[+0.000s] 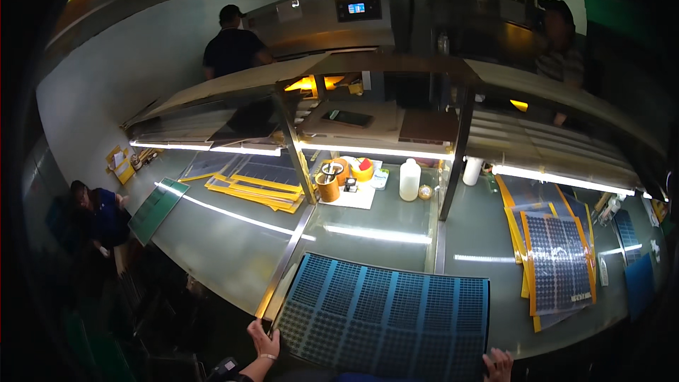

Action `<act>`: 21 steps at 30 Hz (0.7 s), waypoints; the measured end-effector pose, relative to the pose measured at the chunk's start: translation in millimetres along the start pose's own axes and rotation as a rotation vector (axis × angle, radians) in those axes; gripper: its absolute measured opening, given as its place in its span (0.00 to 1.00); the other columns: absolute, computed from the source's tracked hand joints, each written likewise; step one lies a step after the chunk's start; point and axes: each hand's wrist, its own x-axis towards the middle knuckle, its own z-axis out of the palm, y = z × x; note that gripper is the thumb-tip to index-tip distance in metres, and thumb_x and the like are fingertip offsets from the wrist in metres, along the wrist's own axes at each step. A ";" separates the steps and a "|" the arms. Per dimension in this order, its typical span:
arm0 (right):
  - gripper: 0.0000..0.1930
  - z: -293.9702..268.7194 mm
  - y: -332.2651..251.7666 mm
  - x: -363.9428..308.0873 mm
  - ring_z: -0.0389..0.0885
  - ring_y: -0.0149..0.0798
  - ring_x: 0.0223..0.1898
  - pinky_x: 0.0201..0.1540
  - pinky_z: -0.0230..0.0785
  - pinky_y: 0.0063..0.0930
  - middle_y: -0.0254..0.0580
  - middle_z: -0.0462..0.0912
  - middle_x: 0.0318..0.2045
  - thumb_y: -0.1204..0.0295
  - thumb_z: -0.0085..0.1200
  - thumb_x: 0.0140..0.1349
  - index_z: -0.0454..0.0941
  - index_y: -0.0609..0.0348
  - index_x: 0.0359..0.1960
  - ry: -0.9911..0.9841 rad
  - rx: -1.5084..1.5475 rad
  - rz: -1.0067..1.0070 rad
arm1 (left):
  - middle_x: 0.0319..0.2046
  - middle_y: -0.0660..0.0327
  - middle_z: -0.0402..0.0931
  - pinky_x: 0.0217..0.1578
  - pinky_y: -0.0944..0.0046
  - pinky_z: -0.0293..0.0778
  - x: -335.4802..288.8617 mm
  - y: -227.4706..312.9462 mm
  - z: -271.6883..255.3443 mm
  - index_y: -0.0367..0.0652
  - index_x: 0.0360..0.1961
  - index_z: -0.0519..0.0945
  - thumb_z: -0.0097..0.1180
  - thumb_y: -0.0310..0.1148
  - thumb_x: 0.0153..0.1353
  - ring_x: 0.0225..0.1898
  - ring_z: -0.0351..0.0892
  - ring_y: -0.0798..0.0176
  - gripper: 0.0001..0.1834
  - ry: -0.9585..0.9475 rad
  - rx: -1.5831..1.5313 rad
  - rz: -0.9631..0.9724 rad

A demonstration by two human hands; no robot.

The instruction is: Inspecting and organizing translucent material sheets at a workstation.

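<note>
A large blue circuit board panel, patterned with columns of small dark grids, lies at the near edge of the lit bench in front of me. My left hand is at its lower left edge, fingers bent and closed against the rim. On the opposite side, my right hand grips the lower right edge with curled fingers; part of this hand is cut off by the picture's lower border. The panel's near edge runs down into shadow.
Yellow-edged film sheets lie left, more patterned films right. A white bottle and tape rolls stand mid-bench. A shelf post rises behind. A co-worker at left is near a green panel; others stand behind.
</note>
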 end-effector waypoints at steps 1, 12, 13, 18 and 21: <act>0.30 3.9 5.8 5.2 0.61 0.49 0.61 0.65 0.49 0.48 0.48 0.67 0.57 0.82 0.50 0.45 0.69 0.53 0.56 0.020 0.038 -0.030 | 0.44 0.46 0.74 0.48 0.59 0.69 1.2 -4.4 11.3 0.32 0.47 0.74 0.63 0.31 0.49 0.46 0.73 0.52 0.23 0.109 -0.001 -0.205; 0.18 8.5 11.8 61.9 0.67 0.46 0.60 0.64 0.54 0.48 0.47 0.70 0.57 0.77 0.44 0.59 0.75 0.53 0.51 -0.128 0.277 -0.194 | 0.22 0.65 0.77 0.23 0.70 0.69 210.3 79.8 -102.9 0.42 0.28 0.80 0.65 0.33 0.50 0.23 0.74 0.71 0.08 -1.086 -0.558 -0.633; 0.16 5.0 12.9 68.9 0.68 0.49 0.59 0.63 0.54 0.51 0.51 0.72 0.54 0.73 0.46 0.60 0.76 0.58 0.49 -0.002 0.434 -0.137 | 0.24 0.63 0.79 0.25 0.70 0.72 216.8 98.8 -110.6 0.41 0.29 0.80 0.63 0.30 0.51 0.25 0.77 0.69 0.06 -1.076 -0.687 -0.543; 0.09 -2.1 14.6 102.6 0.81 0.46 0.45 0.54 0.70 0.42 0.49 0.83 0.38 0.75 0.52 0.56 0.82 0.63 0.36 0.526 0.572 -0.130 | 0.34 0.56 0.80 0.41 0.64 0.77 254.3 161.1 -176.1 0.36 0.32 0.80 0.54 0.29 0.55 0.36 0.80 0.61 0.07 -0.709 -0.895 -0.268; 0.08 3.5 1.7 110.9 0.81 0.45 0.44 0.53 0.71 0.41 0.50 0.83 0.37 0.76 0.52 0.56 0.81 0.67 0.34 0.715 0.715 -0.063 | 0.37 0.56 0.79 0.49 0.58 0.72 299.4 231.1 -227.2 0.38 0.38 0.78 0.49 0.35 0.60 0.41 0.78 0.59 0.12 -0.755 -1.140 0.451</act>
